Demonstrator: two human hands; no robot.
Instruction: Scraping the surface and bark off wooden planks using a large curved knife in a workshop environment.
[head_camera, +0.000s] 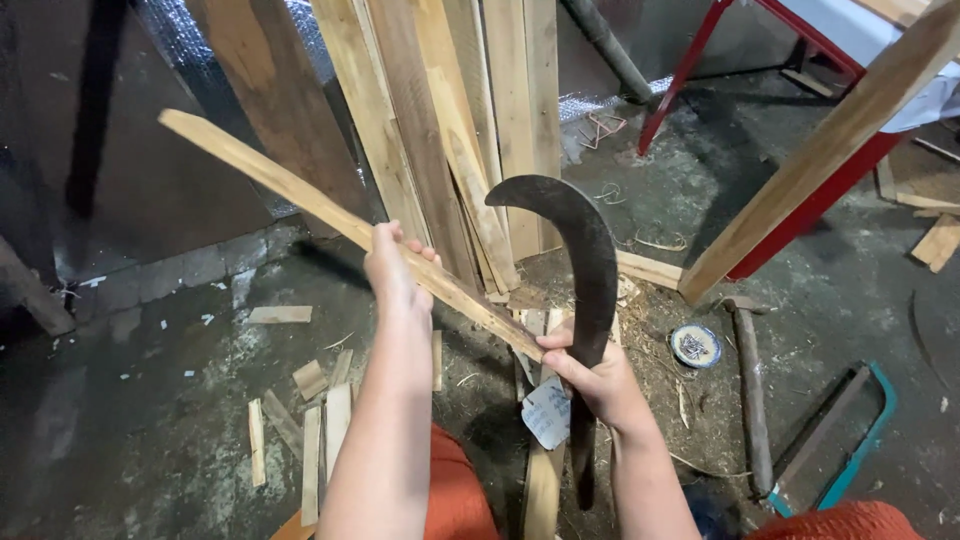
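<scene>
My left hand (393, 267) grips a long thin wooden strip (270, 180) near its middle; the strip slants from the upper left down to the right. My right hand (592, 377) is closed on the handle of a dark curved sickle-like blade (590, 250), whose hooked tip points up and to the left. The lower end of the strip meets the blade close to my right hand. Both forearms reach up from the bottom of the view, over orange-clad knees.
Several planks (450, 120) lean upright just behind the hands. A hammer (750, 380), a small round tin (696, 345) and a teal-framed saw (840, 440) lie on the concrete floor at right. Wood offcuts (310, 420) lie at left. A red metal frame (800, 210) and a slanted beam (830, 150) stand at right.
</scene>
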